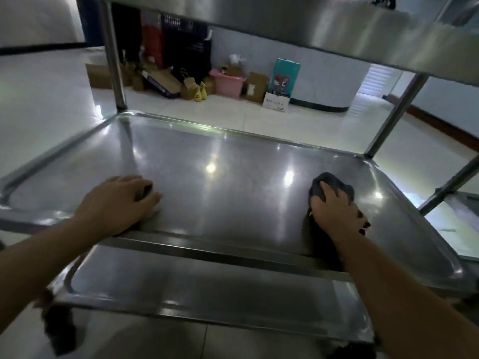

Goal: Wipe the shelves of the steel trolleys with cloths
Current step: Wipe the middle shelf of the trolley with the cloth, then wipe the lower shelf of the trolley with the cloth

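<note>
Your right hand [334, 211] has its grip curled over a dark cloth [333, 186], pressing it down on the middle shelf [220, 177] of the steel trolley, near the shelf's right-hand rim. The cloth bunches out ahead of your fingers and trails back under your wrist; a small yellow fleck shows at its near-left edge.

Your left hand [116, 203] lies on the same shelf toward its left side, palm down, fingers loosely bent. A small dark patch shows at the fingertips; whether this is a second cloth or a shadow cannot be told, so whether that grip holds anything cannot be told either. The two hands are well apart, with bare steel between them carrying bright reflections of ceiling lights.

Below the middle shelf lies the lower shelf [207, 294], also steel with a raised rim. Above, the underside of the top shelf [311, 24] crosses the upper view. Upright steel posts join the shelves at the far left [114, 60] and far right [394, 115] corners.

Beyond the trolley, on the pale tiled floor [51, 112] against the far wall, stands a row of goods: brown cardboard boxes [256, 86], a pink plastic tub [226, 82], a teal upright carton [283, 76], a white flat box [276, 101], paper bags and yellow bottles [201, 93]. Printing appears on the cartons and on a dark panel behind them, but it is too blurred to read; no brand or label can be made out.
</note>
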